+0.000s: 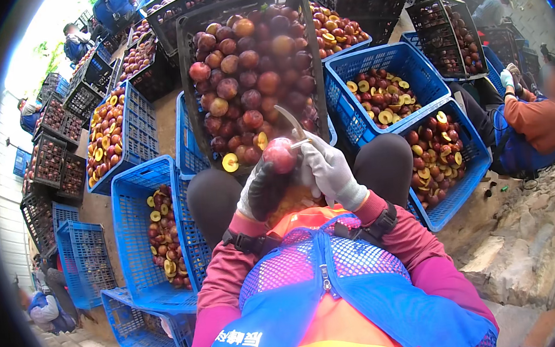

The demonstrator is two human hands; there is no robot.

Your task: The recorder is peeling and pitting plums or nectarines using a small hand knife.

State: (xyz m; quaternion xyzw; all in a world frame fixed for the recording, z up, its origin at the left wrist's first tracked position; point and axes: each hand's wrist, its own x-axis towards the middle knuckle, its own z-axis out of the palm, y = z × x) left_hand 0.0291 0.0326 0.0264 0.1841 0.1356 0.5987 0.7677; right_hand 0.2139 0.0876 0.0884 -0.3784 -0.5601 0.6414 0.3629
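Observation:
My left hand (257, 193), in a white glove with a dark palm, is wrapped around a reddish plum (280, 156). My right hand (335, 173), also gloved in white, grips a small curved knife (291, 118) by its pale handle, right beside the fruit. The knife's blade arcs up and to the left above the plum. Beyond both hands a black crate (189, 92) full of whole plums leans toward me. A cut plum piece (230, 163) with yellow flesh lies at its near edge.
Blue crates with cut plums stand at my left (129, 247) and right (465, 188). Another blue crate (349, 111) sits behind the right one. Black plum crates (382, 8) are stacked farther back. A person (534, 120) sits at the far right beside rough stones (524, 245).

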